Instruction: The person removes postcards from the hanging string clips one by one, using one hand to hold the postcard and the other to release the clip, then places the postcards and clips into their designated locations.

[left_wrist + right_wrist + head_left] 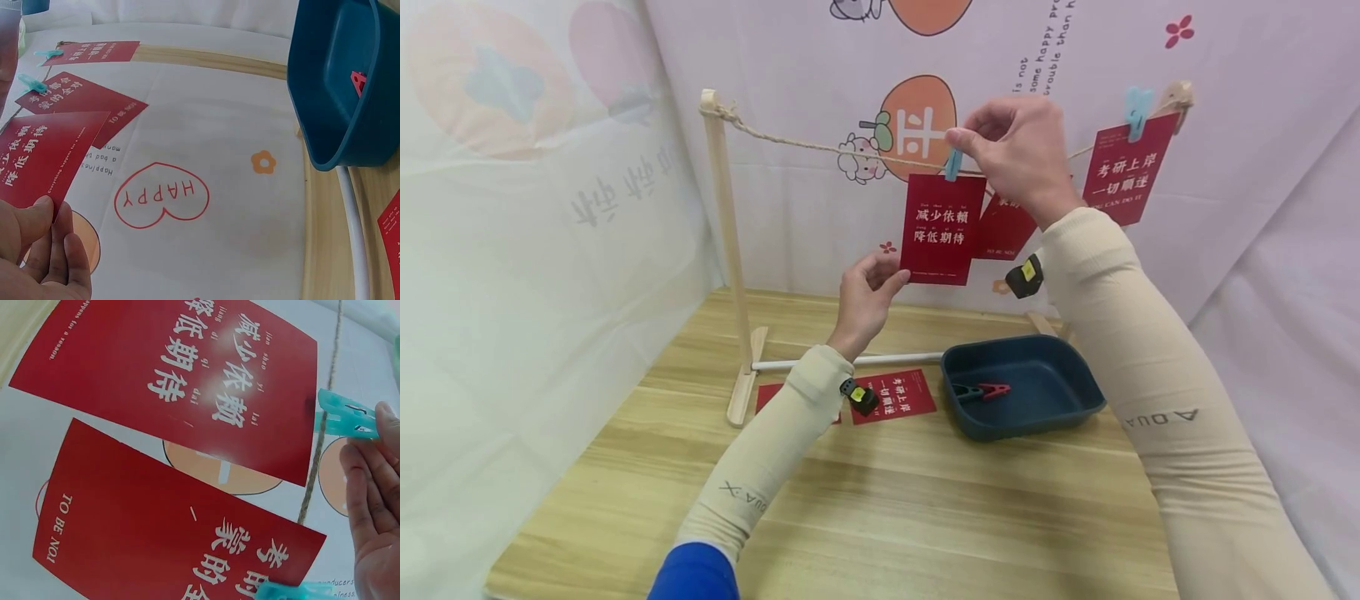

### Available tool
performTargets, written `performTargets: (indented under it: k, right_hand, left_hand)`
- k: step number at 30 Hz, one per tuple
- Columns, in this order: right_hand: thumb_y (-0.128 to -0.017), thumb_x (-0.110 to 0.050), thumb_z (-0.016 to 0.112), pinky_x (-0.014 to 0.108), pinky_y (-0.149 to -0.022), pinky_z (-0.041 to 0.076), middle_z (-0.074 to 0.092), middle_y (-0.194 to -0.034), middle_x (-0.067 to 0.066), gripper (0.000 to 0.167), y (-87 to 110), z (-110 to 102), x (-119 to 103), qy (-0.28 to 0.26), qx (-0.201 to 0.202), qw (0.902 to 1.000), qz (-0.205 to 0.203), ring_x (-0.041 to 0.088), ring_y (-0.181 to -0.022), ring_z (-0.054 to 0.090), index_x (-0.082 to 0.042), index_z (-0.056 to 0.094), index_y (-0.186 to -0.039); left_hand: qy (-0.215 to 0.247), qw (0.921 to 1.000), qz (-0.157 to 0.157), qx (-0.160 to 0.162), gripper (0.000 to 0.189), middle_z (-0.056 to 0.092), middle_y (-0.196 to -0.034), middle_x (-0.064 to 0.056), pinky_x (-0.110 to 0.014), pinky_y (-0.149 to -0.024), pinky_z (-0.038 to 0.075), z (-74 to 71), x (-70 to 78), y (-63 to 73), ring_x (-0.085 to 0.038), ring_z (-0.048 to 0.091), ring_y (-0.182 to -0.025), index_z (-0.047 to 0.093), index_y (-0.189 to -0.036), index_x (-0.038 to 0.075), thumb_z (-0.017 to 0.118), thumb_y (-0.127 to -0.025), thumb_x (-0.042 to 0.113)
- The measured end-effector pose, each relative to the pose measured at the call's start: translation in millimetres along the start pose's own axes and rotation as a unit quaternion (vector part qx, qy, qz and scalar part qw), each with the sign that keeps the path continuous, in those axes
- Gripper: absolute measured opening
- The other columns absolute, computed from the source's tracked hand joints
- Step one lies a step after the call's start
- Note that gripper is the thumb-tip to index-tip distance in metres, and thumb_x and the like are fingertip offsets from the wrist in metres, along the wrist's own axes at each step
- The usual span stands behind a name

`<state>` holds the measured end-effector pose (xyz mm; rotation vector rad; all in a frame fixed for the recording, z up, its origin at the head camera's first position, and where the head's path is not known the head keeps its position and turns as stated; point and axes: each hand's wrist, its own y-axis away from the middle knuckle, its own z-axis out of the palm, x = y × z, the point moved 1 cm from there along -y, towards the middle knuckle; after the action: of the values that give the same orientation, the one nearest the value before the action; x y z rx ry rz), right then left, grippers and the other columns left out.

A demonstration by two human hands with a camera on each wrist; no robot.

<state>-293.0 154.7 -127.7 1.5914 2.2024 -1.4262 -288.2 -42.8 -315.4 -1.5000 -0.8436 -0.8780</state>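
Note:
A red card [942,258] with white lettering hangs at a twine rope [808,145] strung across a wooden frame. My left hand [865,304] pinches its lower left corner between thumb and fingers, as the left wrist view also shows. At the card's top edge, my right hand [1026,158] holds the end of a light blue clothespin [350,415] that sits over the rope. Just right of it hangs a second red card [175,519], tilted, with another blue clothespin [297,591]. A third card [1123,179] hangs by the right post from a blue clothespin [1138,115].
Below stands a dark blue basin [1030,425] with a green clothespin [968,392] and a red clothespin [996,390] inside. More red cards [910,396] lie on the wooden table [880,508] beneath my left forearm. A wooden post [727,217] and white bar [887,359] belong to the frame.

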Motion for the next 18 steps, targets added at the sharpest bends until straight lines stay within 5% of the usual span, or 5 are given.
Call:
performTargets:
  k: [7, 18]
  right_hand:
    - [-0.095, -0.039, 0.079, 0.016, -0.081, 0.051, 0.079, -0.095, -0.002, 0.033, -2.6, -5.0, 0.6, -0.031, 0.040, 0.9986, -0.016, 0.000, -0.080, 0.067, -0.008, 0.081, -0.106]
    - [-0.093, -0.046, 0.079, 0.018, -0.097, 0.057, 0.079, -0.120, 0.007, 0.045, 5.0, -9.1, 6.0, -0.027, -0.008, 0.9992, -0.027, 0.006, -0.103, 0.074, -0.011, 0.076, -0.121]
  left_hand:
    - [-0.005, 0.9999, -0.013, 0.003, 0.024, 0.076, -0.120, -0.014, -0.030, -0.099, 0.060, -1.4, 0.0, 1.7, -0.023, 0.073, -0.110, 0.069, -0.124, 0.004, 0.070, -0.102, 0.014]
    - [-0.008, 0.9992, -0.037, 0.012, 0.024, 0.076, -0.120, -0.014, -0.033, -0.099, 0.060, -5.1, -0.4, 1.5, -0.024, 0.073, -0.111, 0.069, -0.124, 0.004, 0.070, -0.103, 0.015]
